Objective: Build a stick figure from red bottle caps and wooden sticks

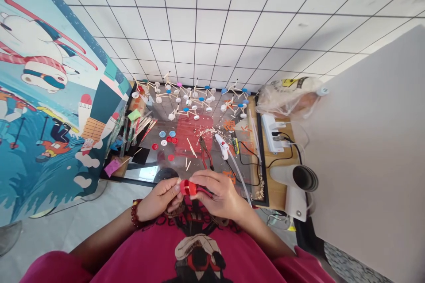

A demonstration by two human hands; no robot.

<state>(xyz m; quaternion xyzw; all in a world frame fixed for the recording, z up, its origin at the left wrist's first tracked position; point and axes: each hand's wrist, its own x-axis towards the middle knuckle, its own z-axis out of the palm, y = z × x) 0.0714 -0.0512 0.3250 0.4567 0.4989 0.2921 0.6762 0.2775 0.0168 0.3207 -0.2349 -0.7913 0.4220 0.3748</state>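
Observation:
Close to my body, at the table's near edge, two red bottle caps [183,187] are held facing each other, with a short pale stick between them. My left hand [159,200] pinches the left cap, and the fingers of my right hand [221,192] close round the right one. Just beyond lie red-handled pliers [206,152], a white hot glue gun [222,145] and several loose wooden sticks [191,147]. Blue caps [172,133], red caps [155,146] and a white cap [164,143] lie left of them.
Stick-and-cap models [186,110] stand along the table's back. Wood scraps [209,131] are scattered mid-table. On the right are a plastic bag [287,97], a power strip [272,132] with cords, and stacked paper cups [292,177]. Bundled sticks [145,124] lie left.

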